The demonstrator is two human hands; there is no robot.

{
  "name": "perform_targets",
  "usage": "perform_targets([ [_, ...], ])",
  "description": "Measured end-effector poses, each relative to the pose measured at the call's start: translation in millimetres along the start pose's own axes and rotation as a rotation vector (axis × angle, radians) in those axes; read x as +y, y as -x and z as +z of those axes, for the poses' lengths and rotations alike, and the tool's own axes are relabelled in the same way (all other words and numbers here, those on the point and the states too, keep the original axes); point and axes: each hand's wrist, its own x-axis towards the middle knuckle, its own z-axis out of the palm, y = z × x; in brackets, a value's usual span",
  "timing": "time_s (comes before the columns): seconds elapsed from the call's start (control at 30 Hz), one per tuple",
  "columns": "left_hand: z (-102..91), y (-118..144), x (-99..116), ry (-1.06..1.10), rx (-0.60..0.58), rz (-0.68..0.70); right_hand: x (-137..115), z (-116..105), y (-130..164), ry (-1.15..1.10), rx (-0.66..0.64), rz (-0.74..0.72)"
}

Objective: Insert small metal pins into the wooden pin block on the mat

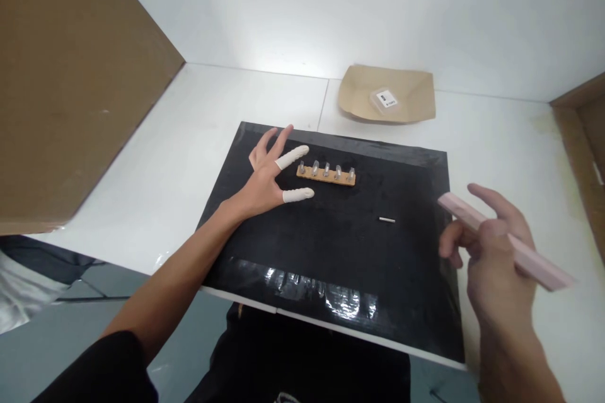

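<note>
Black mat (331,252): right hand (491,252) grip closed around pink bar (510,245).

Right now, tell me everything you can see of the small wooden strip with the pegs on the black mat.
The wooden strip is a narrow, light brown bar that looks like wood, lying flat on the black mat near its far edge. Five small shiny, seemingly metal pegs stand upright along it in one row. The left hand rests open beside its left end; the white-covered fingertips lie close to that end, though contact cannot be told. Nothing else touches it.
</note>
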Motion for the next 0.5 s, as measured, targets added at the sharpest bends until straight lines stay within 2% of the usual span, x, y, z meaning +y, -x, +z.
perform_targets([
  [0.07,3.4,2,-4,0.043,0.038,-0.037,-4,4,-22,-0.003,-0.061,-0.018],
  [0.17,8.5,2,-6,0.057,0.077,-0.045,-6,20,-54,-0.002,-0.157,0.046],
  [0.33,13.8,1,-8,0.042,0.064,-0.020,7,49,-97,-0.362,-0.362,0.205],
  [0.5,14.1,0,-4,-0.012,0.048,0.015,24,42,-106,-0.620,-0.437,0.220],
])
